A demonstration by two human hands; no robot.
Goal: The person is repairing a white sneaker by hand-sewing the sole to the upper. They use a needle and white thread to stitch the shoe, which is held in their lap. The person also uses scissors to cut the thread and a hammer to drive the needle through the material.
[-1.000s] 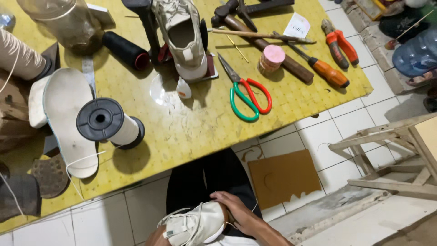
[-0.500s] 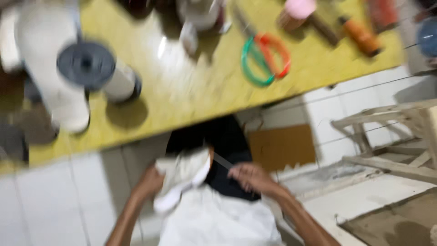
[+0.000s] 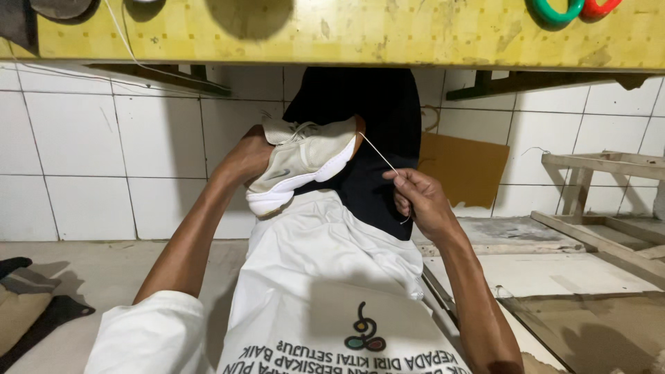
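A yellow worktable (image 3: 360, 31) runs along the top edge, with green and red scissor handles (image 3: 571, 8) lying on it at the upper right. Behind it, a brown cardboard sheet (image 3: 463, 166) leans against a white tiled wall (image 3: 90, 145). A pale wooden frame (image 3: 601, 187) stands at the right on the concrete floor (image 3: 83, 277).

My left hand (image 3: 244, 158) grips the sneaker (image 3: 305, 161) above my lap, below the workbench (image 3: 360, 34) edge. To its right, my right hand (image 3: 420, 199) pinches the thread (image 3: 377, 154) running from the sneaker's heel. Cardboard (image 3: 463, 166) leans against the wall behind.
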